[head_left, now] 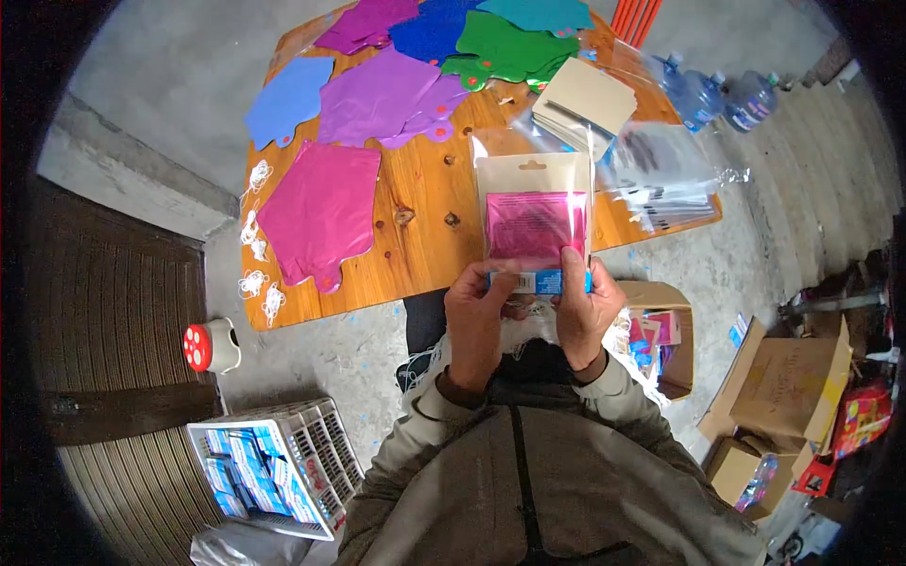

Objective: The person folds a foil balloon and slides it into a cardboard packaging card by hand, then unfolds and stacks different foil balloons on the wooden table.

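Between my two hands is a clear plastic packet (536, 226) with a tan backing card and a folded pink foil balloon inside. A blue-and-white label strip (540, 282) runs along its near end. My left hand (479, 307) grips the near left corner, thumb on the strip. On the near right corner my right hand (587, 307) is closed, its thumb lying up the front. The packet's far end stands open and loose above the card. White string (533, 325) hangs under my hands at my lap.
Flat foil balloons, one pink (321, 215), lie on the wooden table (415, 226). Tan cards (587, 104) and clear bags (661, 170) lie at its right. String bundles (253, 283) line the left edge. A cardboard box (675, 354), a white crate (321, 453) and a stool (212, 346) stand below.
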Available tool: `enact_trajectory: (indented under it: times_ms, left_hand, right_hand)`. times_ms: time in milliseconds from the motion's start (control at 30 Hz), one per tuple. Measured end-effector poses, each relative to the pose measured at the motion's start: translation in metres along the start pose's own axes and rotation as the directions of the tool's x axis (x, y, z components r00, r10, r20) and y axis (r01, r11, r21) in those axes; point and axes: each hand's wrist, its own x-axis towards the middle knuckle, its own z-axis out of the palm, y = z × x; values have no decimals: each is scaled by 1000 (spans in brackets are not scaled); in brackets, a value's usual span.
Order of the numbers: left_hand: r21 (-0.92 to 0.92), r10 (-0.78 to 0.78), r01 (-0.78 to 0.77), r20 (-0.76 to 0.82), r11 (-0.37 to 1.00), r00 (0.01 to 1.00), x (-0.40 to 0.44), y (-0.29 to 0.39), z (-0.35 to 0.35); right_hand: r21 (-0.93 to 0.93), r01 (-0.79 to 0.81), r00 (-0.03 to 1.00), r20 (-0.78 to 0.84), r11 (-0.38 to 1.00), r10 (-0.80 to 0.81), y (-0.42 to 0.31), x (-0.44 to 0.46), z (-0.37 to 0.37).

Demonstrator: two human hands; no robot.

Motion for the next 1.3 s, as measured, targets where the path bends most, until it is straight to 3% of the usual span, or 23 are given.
enact_trajectory:
  times_ms: [133,333,433,633,767,867,967,1067,1300]
  left_hand:
    - [43,77,-76,-39,996,996,0,-6,5]
    - [73,195,-196,27,978,981,-3,-14,4]
    - [-33,210,-208,106,978,972,-6,-18,1]
    - [-196,37,9,230,981,972,-16,2,-2]
    - [-102,66,-51,158,993,985,-15,-6,-8]
    - [-48,81,-76,111,996,991,-16,-3,-9]
    - [-26,102,-100,80,995,992,-16,-5,-10]
    - [-20,85,-84,58,996,995,-15,-4,-10]
    - [-9,-13,14,99,1000,995,-9,-7,-18]
  right_hand:
    - [-28,63,998,20,998,-62,17,0,-2]
    - [-59,97,994,51,994,-94,18,-1,-2]
    - [-81,110,993,56,991,-106,15,-1,-3]
    - [-18,54,997,52,998,-53,9,0,-4]
    - [-5,112,991,68,994,-111,5,-3,-1]
    - [44,39,995,87,998,-42,2,-7,-1]
    - [2,65,996,60,998,-65,7,-6,-1]
    - [225,42,997,-69,973,-27,-14,-6,15]
    - [96,44,999,28,994,-47,10,-6,0]
